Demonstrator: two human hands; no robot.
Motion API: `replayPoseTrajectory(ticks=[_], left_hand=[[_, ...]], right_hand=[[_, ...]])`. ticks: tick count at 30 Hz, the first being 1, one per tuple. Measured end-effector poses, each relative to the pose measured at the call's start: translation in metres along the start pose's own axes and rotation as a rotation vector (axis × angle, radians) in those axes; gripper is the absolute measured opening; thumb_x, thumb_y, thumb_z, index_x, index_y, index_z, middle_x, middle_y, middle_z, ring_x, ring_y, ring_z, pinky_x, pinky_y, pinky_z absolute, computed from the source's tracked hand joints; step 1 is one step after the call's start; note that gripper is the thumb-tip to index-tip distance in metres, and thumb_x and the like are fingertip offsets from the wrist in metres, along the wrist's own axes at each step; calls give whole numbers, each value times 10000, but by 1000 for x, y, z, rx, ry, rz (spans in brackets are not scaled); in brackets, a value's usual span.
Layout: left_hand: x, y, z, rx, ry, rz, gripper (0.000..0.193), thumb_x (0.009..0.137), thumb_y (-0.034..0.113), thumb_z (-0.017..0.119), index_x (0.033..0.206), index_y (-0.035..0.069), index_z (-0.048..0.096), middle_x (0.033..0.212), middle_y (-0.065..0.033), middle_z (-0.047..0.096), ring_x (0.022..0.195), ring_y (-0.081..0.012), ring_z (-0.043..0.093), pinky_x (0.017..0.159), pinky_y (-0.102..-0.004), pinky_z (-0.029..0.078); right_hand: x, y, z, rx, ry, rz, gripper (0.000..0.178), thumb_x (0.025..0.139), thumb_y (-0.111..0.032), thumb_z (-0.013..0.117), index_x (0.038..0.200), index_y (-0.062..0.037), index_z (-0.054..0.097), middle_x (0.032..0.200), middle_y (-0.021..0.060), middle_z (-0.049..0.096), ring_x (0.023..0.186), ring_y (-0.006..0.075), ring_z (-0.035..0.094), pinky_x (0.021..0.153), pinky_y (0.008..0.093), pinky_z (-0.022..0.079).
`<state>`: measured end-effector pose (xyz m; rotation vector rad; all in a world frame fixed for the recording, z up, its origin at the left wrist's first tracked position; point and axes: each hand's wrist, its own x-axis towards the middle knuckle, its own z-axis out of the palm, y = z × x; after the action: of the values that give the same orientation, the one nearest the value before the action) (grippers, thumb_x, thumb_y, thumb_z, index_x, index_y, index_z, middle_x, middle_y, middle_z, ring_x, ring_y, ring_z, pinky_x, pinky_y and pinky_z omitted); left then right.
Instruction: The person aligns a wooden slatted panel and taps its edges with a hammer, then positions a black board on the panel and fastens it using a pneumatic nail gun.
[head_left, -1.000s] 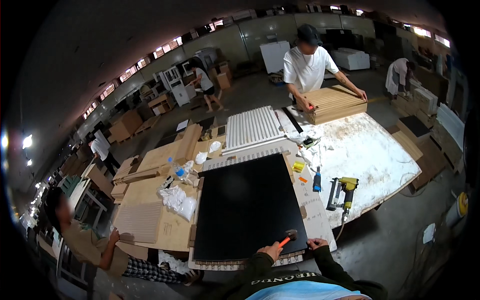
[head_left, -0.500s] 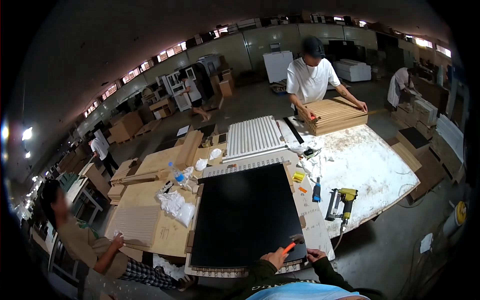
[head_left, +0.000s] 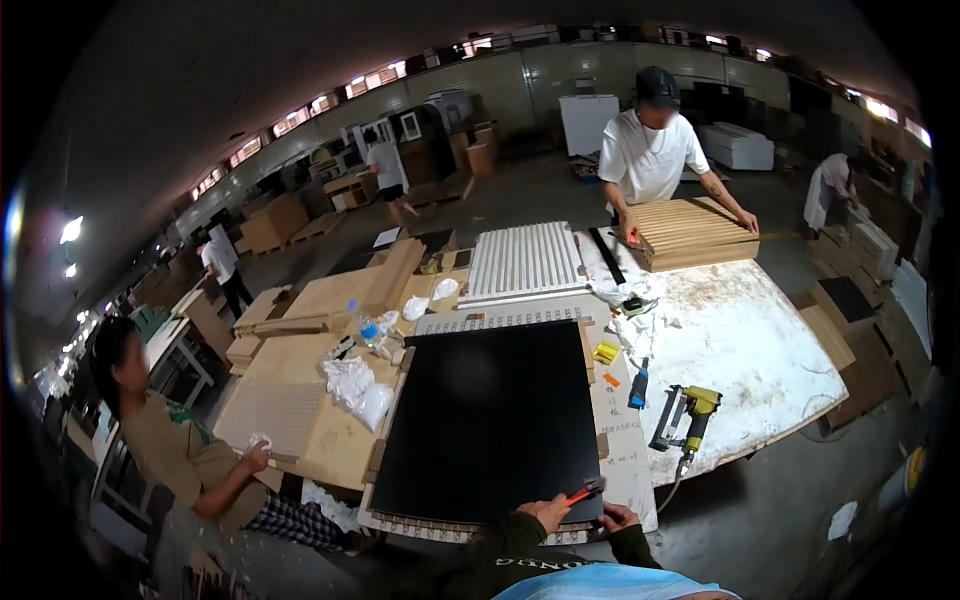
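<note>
A hammer with an orange handle [head_left: 580,495] is gripped in my left hand [head_left: 545,514], its dark head over the near right corner of a large black panel [head_left: 490,420]. My right hand [head_left: 620,518] is at that same corner, just right of the hammer, fingers pinched together at the panel's edge. Whatever those fingers hold is too small to make out. The panel lies flat on a pale board [head_left: 625,450] with writing on it.
A yellow-and-black nail gun [head_left: 690,415] with a hose lies on the right, near a blue-and-black tool [head_left: 638,385]. Across the table, a person in white [head_left: 650,150] handles a slatted wooden stack [head_left: 700,235]. Another person [head_left: 190,450] works at left beside plastic bags [head_left: 355,390] and a bottle [head_left: 365,322].
The view has shifted a little, so the surroundings sit further right. The hammer and both hands stay at the panel's near right corner. The person at left has lifted a hand slightly.
</note>
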<state>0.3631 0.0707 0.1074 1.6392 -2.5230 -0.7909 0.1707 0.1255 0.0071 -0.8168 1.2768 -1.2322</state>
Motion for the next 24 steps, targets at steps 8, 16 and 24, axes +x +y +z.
replayPoseTrajectory(ticks=[8, 16, 24], left_hand=[[-14, 18, -21, -19, 20, 8, 290, 879, 364, 416, 1003, 104, 450, 751, -198, 608, 711, -381, 597, 614, -464, 463], [-4, 22, -13, 53, -91, 57, 282, 881, 354, 412, 991, 97, 452, 751, -195, 609, 720, -374, 597, 606, -462, 461], [-1, -22, 2, -35, -62, -27, 326, 863, 402, 430, 957, 91, 458, 773, -199, 599, 744, -375, 586, 613, -471, 448]], right_hand=[[6, 24, -9, 45, -15, -99, 305, 755, 22, 618, 1050, 59, 550, 919, 109, 625, 813, 137, 581, 739, 264, 476], [8, 27, -12, -25, 11, -55, 291, 764, -8, 622, 1036, 70, 555, 874, 114, 632, 730, 140, 589, 674, 264, 489], [12, 16, -2, -17, -67, -23, 306, 771, 29, 590, 1070, 42, 527, 859, 87, 624, 739, 139, 590, 667, 242, 480]])
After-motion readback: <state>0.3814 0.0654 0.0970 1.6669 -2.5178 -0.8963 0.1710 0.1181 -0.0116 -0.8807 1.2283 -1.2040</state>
